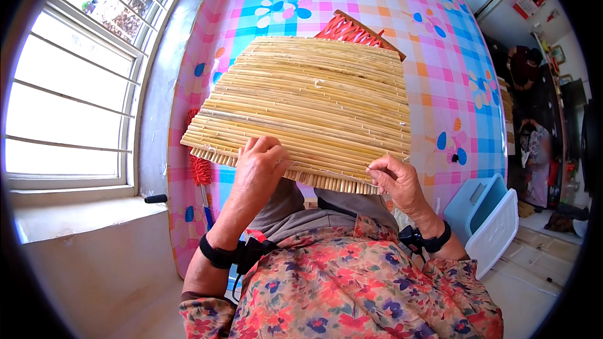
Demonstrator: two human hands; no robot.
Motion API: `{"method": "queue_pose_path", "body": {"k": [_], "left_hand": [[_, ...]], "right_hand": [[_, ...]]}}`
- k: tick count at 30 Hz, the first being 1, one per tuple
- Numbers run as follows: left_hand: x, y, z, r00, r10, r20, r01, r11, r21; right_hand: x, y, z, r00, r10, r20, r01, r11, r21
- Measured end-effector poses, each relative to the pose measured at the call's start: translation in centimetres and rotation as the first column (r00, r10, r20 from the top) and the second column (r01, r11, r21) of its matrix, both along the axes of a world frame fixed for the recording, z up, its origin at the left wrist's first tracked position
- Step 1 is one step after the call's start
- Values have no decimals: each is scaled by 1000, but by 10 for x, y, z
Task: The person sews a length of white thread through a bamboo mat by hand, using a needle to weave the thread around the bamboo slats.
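Note:
A straw-coloured mat (301, 100) of thin reed stalks, tied with white thread, lies across my lap and the bed in front of me. My left hand (260, 160) is closed over its near edge, left of the middle, fingers curled on the stalks. At the near right corner my right hand (400, 182) pinches thumb and forefinger together over the stalks. Whatever sits in that pinch is too small to make out. Small knots and loose thread ends stick up from the mat's face. The cut stalk ends show along the near edge.
Beyond the mat lies a red woven piece with a wooden edge (361, 30), on a checked, flowered cover (433, 88). A red fluffy duster (201, 169) lies at the left, by the barred window (75, 100). A blue bin (474, 204) and white lid (494, 232) stand right; two people sit beyond.

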State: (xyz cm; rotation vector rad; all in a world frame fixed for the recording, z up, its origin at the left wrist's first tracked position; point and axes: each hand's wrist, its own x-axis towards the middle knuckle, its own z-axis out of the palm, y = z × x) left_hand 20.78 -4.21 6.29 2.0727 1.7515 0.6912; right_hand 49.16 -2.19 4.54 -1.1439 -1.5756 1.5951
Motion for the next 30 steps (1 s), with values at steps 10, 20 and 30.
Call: {"method": "queue_pose_path", "body": {"k": [10,20,30], "left_hand": [[5,2,-15,996,47,-77,-49,999,-19],[9,-1,-24,978,56,-203,-58,998,-6],[9,-5,-22,993,68,-96,-59,994,93]], "right_hand": [[11,10,7,995,-90,-46,90,996,2],[13,18,41,963,-220,-156,250,946,205],[8,36,36,958,-237,-162,263,952,156]]}}
